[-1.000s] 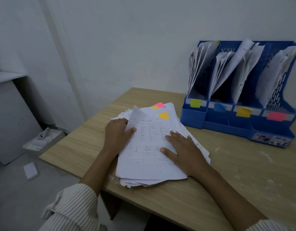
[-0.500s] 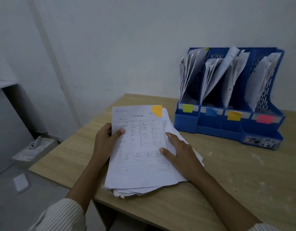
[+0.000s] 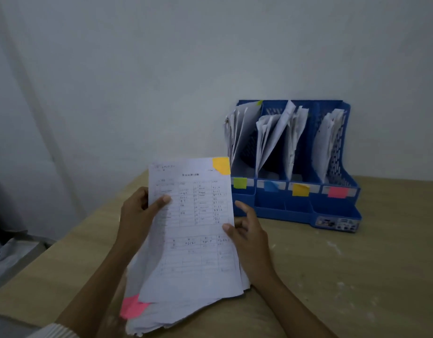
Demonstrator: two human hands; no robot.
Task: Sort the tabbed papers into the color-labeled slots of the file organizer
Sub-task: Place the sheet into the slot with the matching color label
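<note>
A printed sheet point(image 3: 193, 228) with an orange tab point(image 3: 221, 165) at its top right corner is raised off the paper stack point(image 3: 176, 311). My left hand point(image 3: 137, 215) grips its left edge, thumb on the front. My right hand point(image 3: 249, 237) pinches its right edge, with the index finger sticking out. A pink tab point(image 3: 131, 307) pokes from the stack's lower left. The blue file organizer point(image 3: 332, 211) stands behind to the right, with green point(image 3: 239, 183), blue point(image 3: 271, 186), orange point(image 3: 300, 190) and pink point(image 3: 337, 192) labels. Papers lean in all its slots.
The wooden table point(image 3: 357, 276) reaches to the right and front of the stack. A white wall rises behind the organizer. Left of the table, low down, sits a grey tray with white cloth point(image 3: 5, 254).
Both hands have lifted the orange-tabbed sheet up off the stack and tilted it toward me. The view has tilted up, so the organizer sits lower in the frame.
</note>
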